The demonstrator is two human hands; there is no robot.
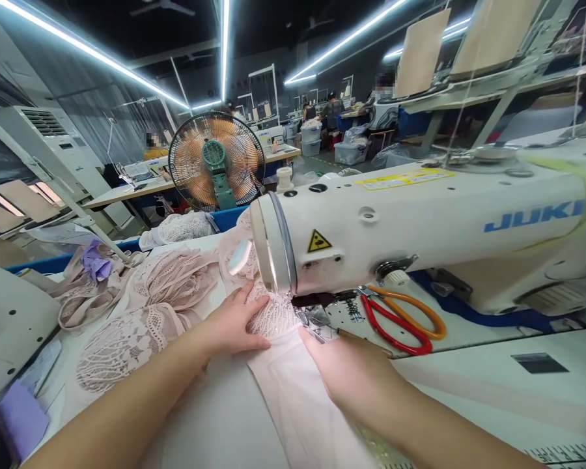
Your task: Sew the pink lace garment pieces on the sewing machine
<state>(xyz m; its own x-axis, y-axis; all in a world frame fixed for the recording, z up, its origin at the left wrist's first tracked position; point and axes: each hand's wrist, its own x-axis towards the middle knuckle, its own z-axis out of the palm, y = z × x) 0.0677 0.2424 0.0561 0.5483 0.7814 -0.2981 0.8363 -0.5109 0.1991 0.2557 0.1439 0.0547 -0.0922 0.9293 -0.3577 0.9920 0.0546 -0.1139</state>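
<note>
A light pink lace garment piece [272, 317] lies under the head of a white sewing machine [420, 215], with smooth pale fabric [293, 384] running from it toward me. My left hand [232, 322] rests on the lace to the left of the needle area, thumb and fingers spread apart. Close to the metal presser foot [315, 326], my right hand [349, 368] touches the smooth fabric with an outstretched digit. Its other fingers are mostly hidden, so I cannot tell whether they grip the cloth.
Red-and-orange-handled scissors [405, 322] lie on the machine bed, right of the needle. Lace pieces [122, 345] and straps [95, 293] are piled at left. A large fan [215, 159] stands beyond the table. Farther back are other workstations, people and plastic bins [350, 153].
</note>
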